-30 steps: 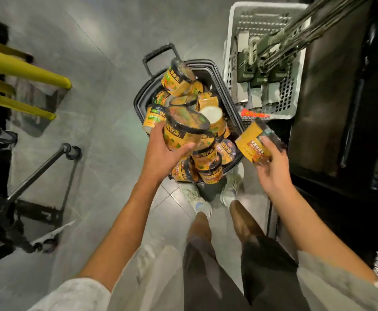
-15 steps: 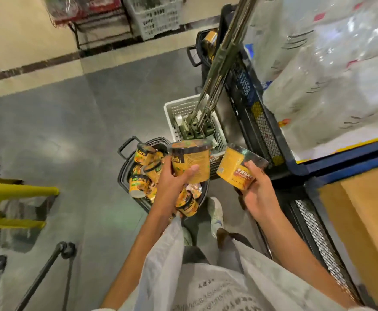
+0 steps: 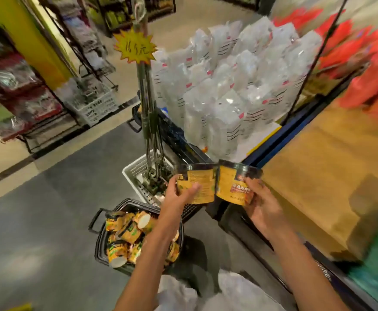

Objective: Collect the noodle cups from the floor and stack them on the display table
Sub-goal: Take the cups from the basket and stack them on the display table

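- Shelving of dark metal wire (image 3: 15, 90), blurred, standing at far left, loaded with red and clear packets too smeared to read.
- Lying on the grey tiled floor (image 3: 37, 221) at lower left of centre: black plastic shopping basket (image 3: 99, 250), heaped with yellow-and-black noodle cups (image 3: 125, 234) tumbled on their sides.
- Rising behind the basket from a white slotted plastic crate (image 3: 134, 173): dark metal sign pole (image 3: 148, 113), carrying a yellow starburst price tag (image 3: 135, 49) near its top.
- Gripping a yellow paper-wrapped noodle cup with a dark rim (image 3: 202, 182) from below and behind: left hand (image 3: 179, 196), thumb curling across the label, fingers wrapping the far side.
- Touching that cup side by side, both held upright above the floor, just short of the table edge: second yellow noodle cup with red lettering (image 3: 233, 185).
- Clasping the second cup around its lower right side: right hand (image 3: 262, 205), thumb pressing on the label, fingers curling underneath.
- Stacking up beyond the cups in the middle: clear plastic bags with red and black stripes (image 3: 239, 86).
- Stretching away at right: tan cardboard-covered display table with a blue edge (image 3: 323, 171), red packets (image 3: 367, 63) piling at its far end.
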Demonstrator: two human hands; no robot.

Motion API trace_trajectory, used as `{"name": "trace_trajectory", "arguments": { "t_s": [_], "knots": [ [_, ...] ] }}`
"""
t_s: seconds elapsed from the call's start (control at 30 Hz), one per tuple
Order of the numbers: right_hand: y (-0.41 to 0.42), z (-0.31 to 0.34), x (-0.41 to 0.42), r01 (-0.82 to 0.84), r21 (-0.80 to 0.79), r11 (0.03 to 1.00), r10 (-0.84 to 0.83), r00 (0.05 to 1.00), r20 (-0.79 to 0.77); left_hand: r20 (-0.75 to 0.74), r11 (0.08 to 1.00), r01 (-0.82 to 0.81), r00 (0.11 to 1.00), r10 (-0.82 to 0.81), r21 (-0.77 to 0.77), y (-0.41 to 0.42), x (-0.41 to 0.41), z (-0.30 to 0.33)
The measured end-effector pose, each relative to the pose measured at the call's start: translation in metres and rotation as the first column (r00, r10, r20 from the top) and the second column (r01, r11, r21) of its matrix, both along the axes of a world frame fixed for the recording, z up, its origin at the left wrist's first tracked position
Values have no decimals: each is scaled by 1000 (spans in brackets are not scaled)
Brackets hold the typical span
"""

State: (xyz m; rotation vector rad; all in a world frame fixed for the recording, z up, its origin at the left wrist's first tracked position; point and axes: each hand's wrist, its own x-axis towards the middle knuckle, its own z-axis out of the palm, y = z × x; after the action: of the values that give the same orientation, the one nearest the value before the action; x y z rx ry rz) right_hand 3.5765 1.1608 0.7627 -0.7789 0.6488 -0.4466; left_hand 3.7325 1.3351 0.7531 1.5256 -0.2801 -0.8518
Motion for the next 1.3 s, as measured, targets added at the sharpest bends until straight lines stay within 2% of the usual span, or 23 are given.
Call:
{"name": "trace_trajectory", "arguments": {
  "t_s": [0.2, 0.4, 0.67, 0.83, 1.0, 1.17, 1.3],
  "knots": [
    [-56, 15, -55, 76, -84, 994, -82, 994, -65, -27, 988, 139, 990, -141, -72, -79, -29, 14],
    [-124, 24, -111, 238, -125, 963, -249, 965, -86, -103, 938, 293, 944, -315, -183, -172, -53, 20],
    [-183, 16, -155, 316, -148, 937, -335, 934, -128, -151, 809, 554, 798, -583, -195, -259, -72, 18],
    [-206, 6, -151, 391, -155, 907, -416, 889, -190, -183, 788, 589, 767, -615, -180, -305, -66, 13],
    [-225, -8, -127, 509, -178, 842, -538, 820, -198, -187, 838, 534, 817, -545, -109, -370, -52, -7],
    [-239, -17, -116, 604, -168, 779, -627, 748, -219, -101, 810, 579, 804, -586, -90, -428, -39, -36],
    [-253, -23, -124, 663, -173, 728, -685, 692, -230, -20, 823, 565, 825, -565, 56, -480, -48, -54]
  ]
}}
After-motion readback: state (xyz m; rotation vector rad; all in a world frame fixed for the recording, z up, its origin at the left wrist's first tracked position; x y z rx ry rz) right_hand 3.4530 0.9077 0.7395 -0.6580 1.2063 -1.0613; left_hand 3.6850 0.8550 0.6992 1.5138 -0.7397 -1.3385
